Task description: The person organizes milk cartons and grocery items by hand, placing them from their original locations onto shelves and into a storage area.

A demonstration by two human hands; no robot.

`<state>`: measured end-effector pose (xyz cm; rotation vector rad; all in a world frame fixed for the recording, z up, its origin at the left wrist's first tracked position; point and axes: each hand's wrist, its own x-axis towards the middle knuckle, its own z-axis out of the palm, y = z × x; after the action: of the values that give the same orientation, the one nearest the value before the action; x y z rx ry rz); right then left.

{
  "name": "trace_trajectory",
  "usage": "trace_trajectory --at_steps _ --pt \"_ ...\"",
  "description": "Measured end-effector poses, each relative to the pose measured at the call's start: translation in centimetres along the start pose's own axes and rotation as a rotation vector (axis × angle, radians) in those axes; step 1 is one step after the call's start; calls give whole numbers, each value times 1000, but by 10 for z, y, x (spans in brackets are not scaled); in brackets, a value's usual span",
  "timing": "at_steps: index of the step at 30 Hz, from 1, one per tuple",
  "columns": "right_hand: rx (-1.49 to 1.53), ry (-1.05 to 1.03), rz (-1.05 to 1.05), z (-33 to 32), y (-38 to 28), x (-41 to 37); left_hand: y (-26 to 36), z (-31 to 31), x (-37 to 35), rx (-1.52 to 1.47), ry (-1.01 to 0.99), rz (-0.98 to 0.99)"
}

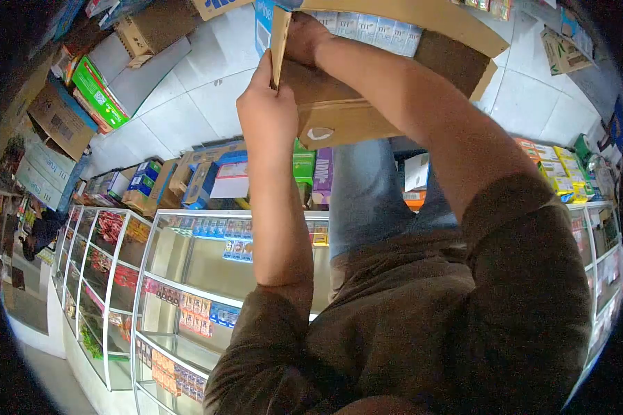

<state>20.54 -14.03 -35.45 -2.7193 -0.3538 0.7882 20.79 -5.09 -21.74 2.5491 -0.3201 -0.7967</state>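
Observation:
An open cardboard box [353, 114] lies before me at the top of the head view, with a row of white and blue TH true cartons [384, 31] along its far side. My left hand [266, 111] grips the upright flap [281, 45] at the box's left end, thumb on one side and fingers on the other. My right hand [306, 40] reaches down inside the box beside that flap. Its fingers are in shadow and partly hidden, so what they touch does not show. Brown bare cardboard [453, 66] shows at the box's right end.
Glass display cases [208, 256] with small packs stand below and left. Cartons and boxes [145, 180] line their tops. A green box [100, 93] lies on the white tiled floor [211, 83] at upper left. Yellow packs [561, 169] sit at right.

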Motion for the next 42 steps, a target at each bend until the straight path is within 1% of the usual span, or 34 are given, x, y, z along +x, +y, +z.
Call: trace_trajectory --at_steps 3,6,7,8,10,11,12,13,15,16,17,18,19,20,22,23,25,26,29,31,32,33,34,36,38,40,41,42 --pt "-110 -47 -107 4 2 -10 -2 4 5 -30 -48 -95" --pt "-229 200 -179 14 5 -30 -15 20 9 -12 -9 -23" --pt "-172 279 -223 15 11 -32 -14 23 8 -9 -39 -68" --pt "-174 148 -213 16 14 -33 -12 24 7 -3 -68 -114" --pt "-172 -106 -191 -15 14 -34 -9 23 7 14 -90 -171" --pt "-62 -84 -129 4 10 -19 -8 23 7 21 -86 -181" --pt "49 -63 -65 41 4 6 -7 23 8 29 -84 -190" --pt "158 -40 -1 60 3 19 -12 26 10 19 -64 -153" --pt "-103 8 -113 55 -4 6 -30 32 14 -4 -27 -83" --pt "-238 33 -169 43 -7 -6 -33 32 16 -25 -22 -96" --pt "67 -18 -59 31 -5 -17 -36 30 17 -48 -20 -111" --pt "-85 116 -152 23 2 -33 -41 29 17 -72 -21 -128" --pt "-241 250 -246 20 12 -54 -73 36 21 -244 -18 -197" --pt "-401 386 -343 22 24 -71 -80 31 24 -252 -11 -195" --pt "-270 428 -348 42 47 -91 -86 21 24 -266 4 -194" --pt "-221 429 -353 49 57 -102 -76 12 23 -317 -13 -237" --pt "-205 352 -383 36 69 -122 -85 13 28 -312 -14 -200" --pt "-170 383 -372 27 69 -127 -89 14 29 -307 -15 -182" --pt "-50 466 -325 -21 64 -156 -69 17 31 -223 -19 -202" --pt "68 564 -278 -43 67 -182 -73 24 30 -220 5 -181" --pt "110 476 -222 -64 67 -200 -72 31 30 -240 22 -169" --pt "182 368 -158 -83 71 -220 -62 31 29 -263 8 -204" --pt "175 407 -95 -92 76 -242 -54 31 25 -284 -12 -243" --pt "291 387 6 -127 90 -283 -53 34 23 -183 -22 -249" --pt "302 342 166 -159 107 -320 -54 39 22 -244 -20 -268" --pt "190 324 296 -181 125 -348 -48 39 16 -239 -16 -297" --pt "98 275 362 -192 134 -360 -40 36 15 -216 -13 -310" --pt "-4 199 479 -203 139 -368 -35 36 15 -192 -13 -317"
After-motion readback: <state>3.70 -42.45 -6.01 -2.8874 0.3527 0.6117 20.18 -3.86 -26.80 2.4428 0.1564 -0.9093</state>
